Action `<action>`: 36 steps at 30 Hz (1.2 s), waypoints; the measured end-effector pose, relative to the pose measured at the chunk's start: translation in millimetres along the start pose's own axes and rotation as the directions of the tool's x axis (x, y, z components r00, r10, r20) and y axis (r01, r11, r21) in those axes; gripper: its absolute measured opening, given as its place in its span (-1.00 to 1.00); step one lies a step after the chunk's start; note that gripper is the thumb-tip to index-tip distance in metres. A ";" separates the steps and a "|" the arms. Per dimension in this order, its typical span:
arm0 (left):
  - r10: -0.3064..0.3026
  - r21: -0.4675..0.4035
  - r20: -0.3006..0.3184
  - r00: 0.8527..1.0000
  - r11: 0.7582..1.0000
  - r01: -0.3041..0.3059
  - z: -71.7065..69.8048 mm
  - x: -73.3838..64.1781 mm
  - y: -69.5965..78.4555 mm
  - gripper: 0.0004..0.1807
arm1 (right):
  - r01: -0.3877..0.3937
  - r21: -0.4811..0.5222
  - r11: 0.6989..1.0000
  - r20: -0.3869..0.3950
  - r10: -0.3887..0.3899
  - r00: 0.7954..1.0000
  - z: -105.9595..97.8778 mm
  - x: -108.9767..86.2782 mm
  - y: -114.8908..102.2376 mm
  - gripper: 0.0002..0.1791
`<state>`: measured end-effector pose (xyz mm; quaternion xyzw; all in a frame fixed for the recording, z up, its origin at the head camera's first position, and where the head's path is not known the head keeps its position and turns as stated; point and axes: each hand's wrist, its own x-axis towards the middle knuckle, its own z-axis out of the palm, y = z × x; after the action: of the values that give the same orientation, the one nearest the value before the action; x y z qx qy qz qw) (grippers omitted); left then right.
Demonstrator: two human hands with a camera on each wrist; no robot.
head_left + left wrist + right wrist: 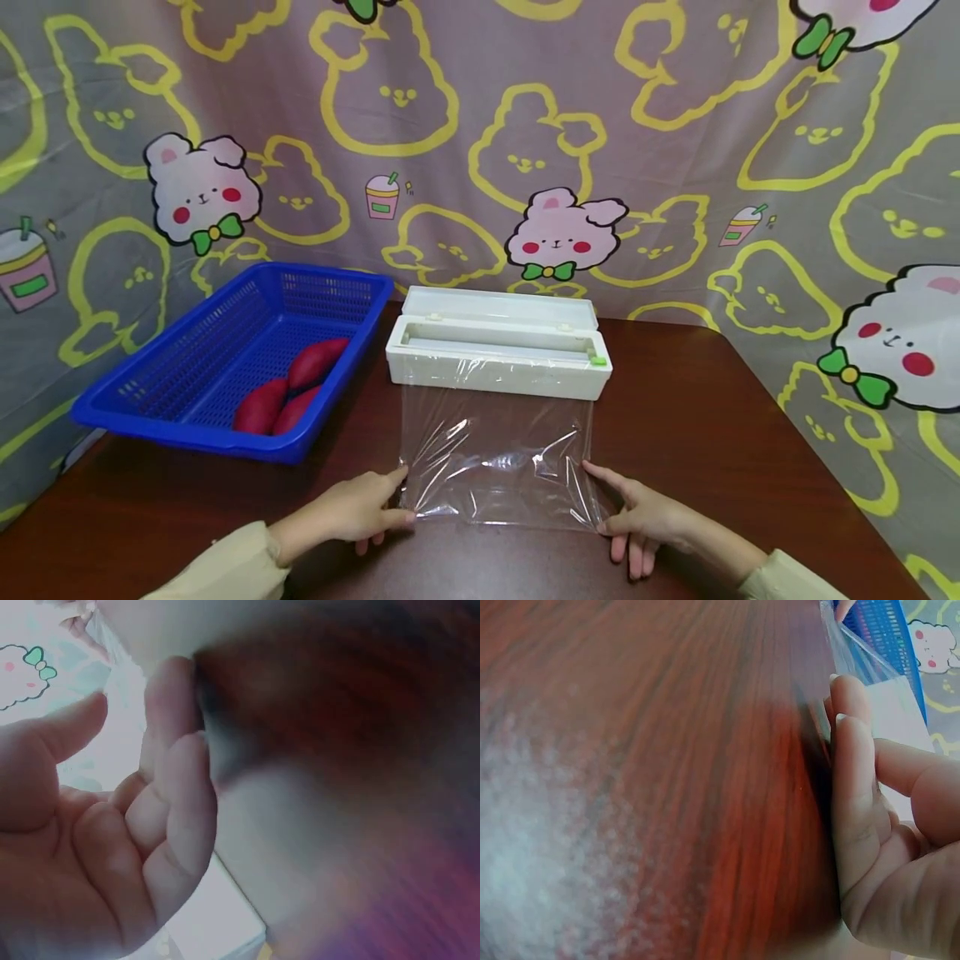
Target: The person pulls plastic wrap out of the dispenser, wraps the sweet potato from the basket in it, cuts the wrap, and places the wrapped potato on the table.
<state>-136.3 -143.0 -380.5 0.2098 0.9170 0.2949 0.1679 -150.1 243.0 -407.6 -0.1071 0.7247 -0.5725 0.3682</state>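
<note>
A sheet of clear plastic wrap [502,475] stretches from a white wrap dispenser [495,379] toward the front of the table, wrinkled and shiny. At its near left corner, my left hand [358,506] touches the edge with thumb and index fingertips spread apart. My right hand [656,517] touches the near right corner in the same way, its other fingers lower against the table. In the left wrist view the left hand's fingers [184,802] stand apart from the thumb. The right hand's fingers [853,780] lie along the tabletop in the right wrist view.
The dispenser's lid [498,308] stands open at the back, with a green slider [597,361] at its right end. A blue plastic basket [187,435] on the left holds several red oblong items [260,407]. A patterned curtain [465,100] hangs behind the brown table [720,417].
</note>
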 end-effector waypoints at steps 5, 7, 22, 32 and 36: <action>-0.002 -0.032 -0.086 0.996 0.999 0.000 -3.1 -2.6 -1.7 -0.24 | 0.004 -0.003 1.000 -0.003 -0.004 1.000 0.7 -0.3 -0.2 -0.05; -0.005 -0.046 -0.120 0.993 0.999 -0.001 -3.8 -2.1 -2.3 -0.28 | 0.007 -0.007 1.000 -0.007 -0.007 1.000 0.5 -0.4 -0.2 -0.06; 0.237 0.004 -0.150 0.960 0.971 -0.239 -54.3 3.4 5.0 -0.69 | 0.008 0.015 1.000 0.013 -0.009 1.000 -1.3 0.2 0.6 -0.04; 0.251 0.053 -0.151 0.956 0.968 -0.246 -85.7 0.5 7.7 -0.63 | -0.005 0.020 1.000 0.008 0.005 1.000 -1.1 0.6 0.3 -0.04; 0.246 0.021 -0.166 0.955 0.969 -0.246 -100.6 -1.7 9.8 -0.62 | -0.004 0.025 1.000 0.014 0.004 1.000 -1.6 0.7 -0.2 -0.04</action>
<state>-175.6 -183.9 -296.7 0.2969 0.8945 0.3301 0.0523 -151.6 243.7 -407.6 -0.1047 0.7151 -0.5802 0.3757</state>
